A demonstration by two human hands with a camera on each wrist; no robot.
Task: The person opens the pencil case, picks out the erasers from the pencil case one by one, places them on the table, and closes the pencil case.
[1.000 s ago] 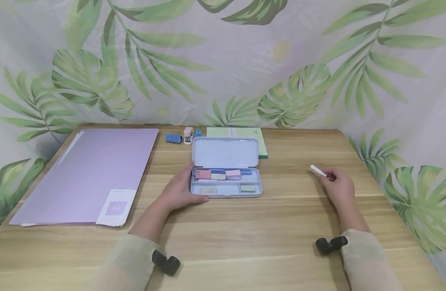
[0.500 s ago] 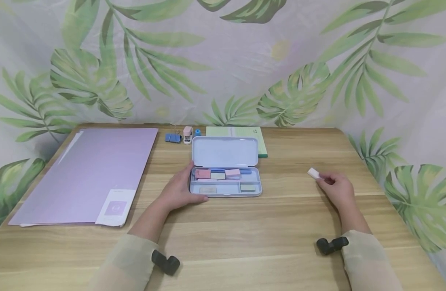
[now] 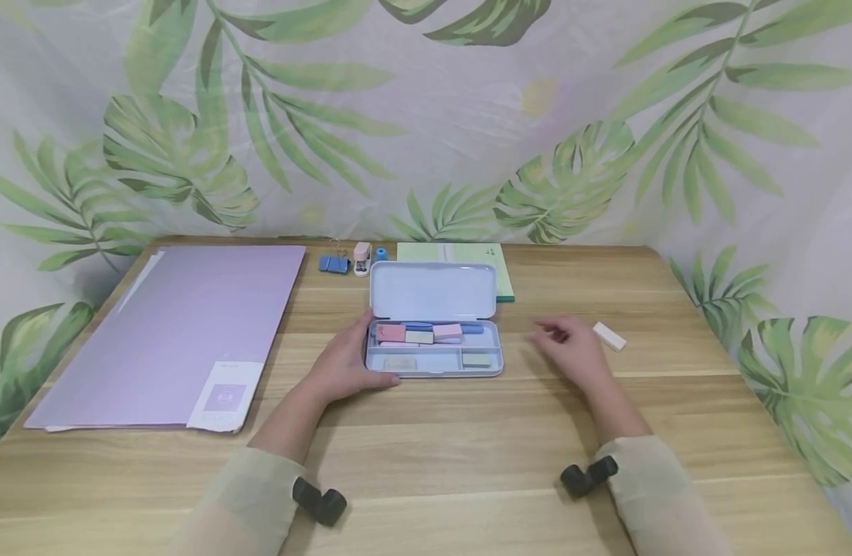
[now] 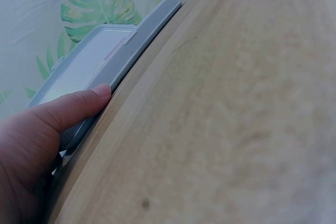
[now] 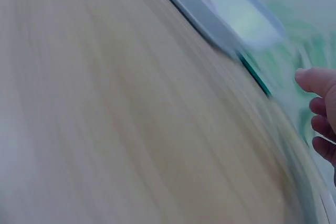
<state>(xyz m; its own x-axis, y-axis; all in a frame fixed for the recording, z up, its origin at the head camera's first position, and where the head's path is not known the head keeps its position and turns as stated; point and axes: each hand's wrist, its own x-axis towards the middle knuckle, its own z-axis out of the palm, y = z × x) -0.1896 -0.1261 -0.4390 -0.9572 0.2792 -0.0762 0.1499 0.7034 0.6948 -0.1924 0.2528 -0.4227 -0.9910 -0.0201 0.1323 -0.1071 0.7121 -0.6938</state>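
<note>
The person's left hand [image 3: 342, 363] has its grip pinching the left end of a light blue rectangular hinged case [image 3: 436, 362], which sits open on the wood-grained bench [image 3: 467, 463], its lid [image 3: 432, 290] raised at the far side. A deep pink rectangular block [image 3: 391, 333] and a long blue pen [image 3: 473, 329] lie in the far compartment. The right hand [image 3: 575, 351] is right of the case, apart from it, its grip relaxed and loosely curled. A white rectangular block [image 3: 609, 337] lies on the bench just right of that hand.
</note>
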